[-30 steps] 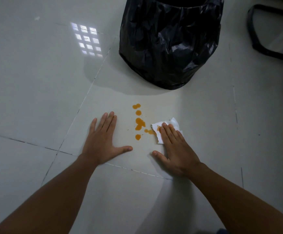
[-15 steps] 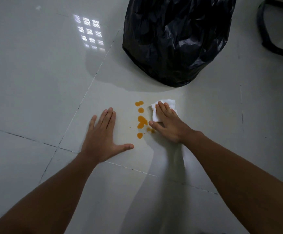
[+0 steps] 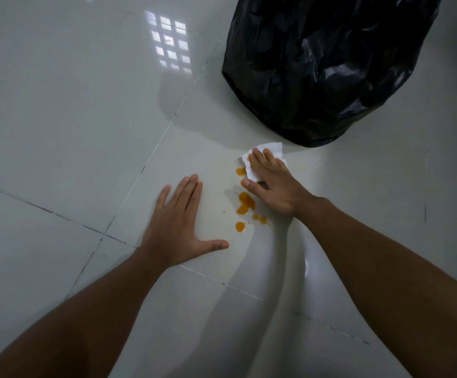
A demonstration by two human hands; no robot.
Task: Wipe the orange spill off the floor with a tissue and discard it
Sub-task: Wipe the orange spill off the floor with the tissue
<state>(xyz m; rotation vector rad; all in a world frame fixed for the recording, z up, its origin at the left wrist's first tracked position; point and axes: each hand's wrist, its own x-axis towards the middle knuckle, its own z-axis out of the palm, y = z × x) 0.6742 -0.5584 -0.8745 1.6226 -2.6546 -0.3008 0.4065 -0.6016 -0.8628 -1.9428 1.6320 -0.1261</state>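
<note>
Several orange drops of the spill [image 3: 245,202] dot the pale floor tile between my hands. My right hand [image 3: 272,184] presses flat on a white tissue [image 3: 269,147] at the far end of the drops, its fingers spread over the paper and its thumb beside one drop. The tissue's far edge sticks out beyond my fingertips, close to the bag. My left hand [image 3: 179,226] lies flat on the floor to the left of the spill, fingers together, thumb out, holding nothing.
A black rubbish bag [image 3: 328,69] stands on the floor just beyond the tissue, filling the upper right. Glossy white tiles with dark grout lines [image 3: 129,193] spread all around. A window reflection [image 3: 170,46] shines at upper left.
My right hand has slid the tissue away from me, from beside the near drops up to the far end of the spill. The left hand has stayed in place.
</note>
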